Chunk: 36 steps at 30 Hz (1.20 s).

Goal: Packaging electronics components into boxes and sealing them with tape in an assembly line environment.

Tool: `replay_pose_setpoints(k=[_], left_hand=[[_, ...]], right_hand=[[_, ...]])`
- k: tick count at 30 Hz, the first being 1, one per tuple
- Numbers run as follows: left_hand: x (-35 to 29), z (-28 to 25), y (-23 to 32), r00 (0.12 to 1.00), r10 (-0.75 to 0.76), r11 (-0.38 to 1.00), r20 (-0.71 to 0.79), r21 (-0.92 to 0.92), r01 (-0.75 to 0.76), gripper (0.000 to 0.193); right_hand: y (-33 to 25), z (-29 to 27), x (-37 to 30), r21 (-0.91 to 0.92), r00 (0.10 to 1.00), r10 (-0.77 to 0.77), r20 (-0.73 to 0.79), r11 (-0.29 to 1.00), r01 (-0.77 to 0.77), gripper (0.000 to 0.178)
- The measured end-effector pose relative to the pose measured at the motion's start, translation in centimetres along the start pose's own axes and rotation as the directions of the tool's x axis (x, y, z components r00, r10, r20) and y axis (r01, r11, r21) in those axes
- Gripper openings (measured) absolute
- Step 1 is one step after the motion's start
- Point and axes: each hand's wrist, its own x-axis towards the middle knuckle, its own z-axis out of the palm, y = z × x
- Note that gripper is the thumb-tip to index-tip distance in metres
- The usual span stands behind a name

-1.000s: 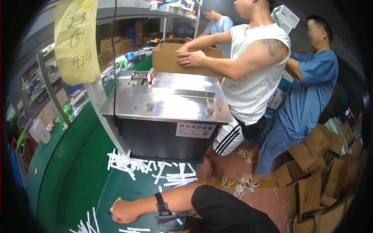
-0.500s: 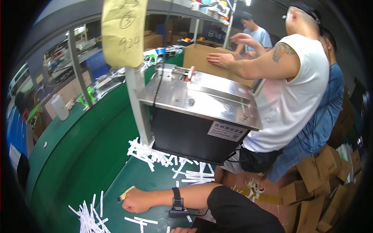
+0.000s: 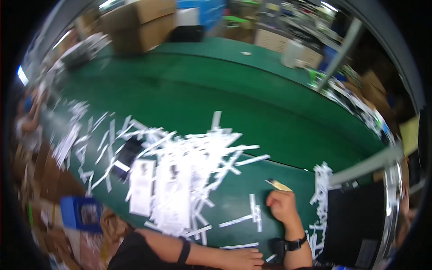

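Note:
My right hand (image 3: pixel 282 205) is closed over the green bench, its wrist wearing a black strap. From the fist sticks out a short tan tool with a dark tip (image 3: pixel 280 185); its exact kind is unclear. Near the bench's front edge lies my left hand (image 3: pixel 243 259), fingers stretched out loosely, nothing visible in it. Between and beyond the hands are loose white paper strips (image 3: pixel 236 221). A large heap of strips (image 3: pixel 211 155) spreads to the left, around two white printed sheets (image 3: pixel 141 193) and a dark flat object (image 3: pixel 127 157).
On the right stands a black machine (image 3: pixel 353 220) with a metal top, strips (image 3: pixel 321 189) piled beside it. A green belt (image 3: pixel 252 117) runs behind the bench. At the back are cardboard boxes (image 3: pixel 157 22) and a white bottle (image 3: pixel 293 53). A blue box (image 3: pixel 81 213) sits lower left.
My view has swung left, bringing the strip heap and printed sheets in and moving the machine to the right edge. My left forearm now shows. The right fist still holds the tan tool.

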Motion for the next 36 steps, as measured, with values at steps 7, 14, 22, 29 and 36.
replay_pose_setpoints(k=[7,14,22,29,36], left_hand=[[-0.5,1.4,-0.2,0.992,0.105,0.991,-0.064,0.090,-0.100,0.014],[-0.4,2.0,-0.5,0.995,0.088,0.983,0.047,0.157,-0.094,0.017],[0.9,1.5,0.3,0.978,0.202,0.979,0.046,0.012,-0.203,0.026],[-2.1,-8.3,8.2,0.935,-0.100,0.957,-0.340,-0.289,-0.003,0.020],[-16.6,-17.7,7.2,0.003,-0.274,0.102,-0.962,-0.026,0.994,0.042]], right_hand=[[0.0,0.8,0.0,0.024,0.998,0.054,0.040,0.998,-0.055,0.017],[0.6,1.7,0.2,0.043,0.989,0.146,0.015,0.988,-0.147,0.021],[4.8,1.0,-2.2,0.106,0.990,0.121,-0.070,0.988,-0.113,0.024],[0.3,1.3,0.5,0.090,0.991,0.136,0.008,0.987,-0.136,0.023],[1.2,0.6,0.7,0.015,0.993,0.118,0.003,0.993,-0.118,0.023]])
